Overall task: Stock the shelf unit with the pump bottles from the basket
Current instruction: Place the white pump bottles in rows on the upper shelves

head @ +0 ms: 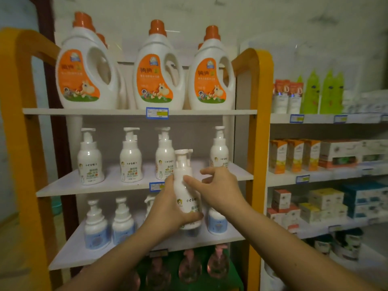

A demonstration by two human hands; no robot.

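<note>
A white pump bottle (185, 185) with a green-lettered label is held upright in front of the orange-framed shelf unit (259, 122). My left hand (172, 208) grips its lower body from the left and below. My right hand (218, 185) touches its upper part with thumb and fingertips, fingers loosely spread. Several matching white pump bottles (90, 158) stand on the middle shelf (63, 185), with a gap between the third and fourth. The basket is out of view.
Three big white detergent jugs (159, 70) with orange caps fill the top shelf. Blue-labelled pump bottles (122, 222) stand on the shelf below the middle one, pink ones (190, 267) lower down. A neighbouring white shelf (327, 118) on the right holds boxes and tubes.
</note>
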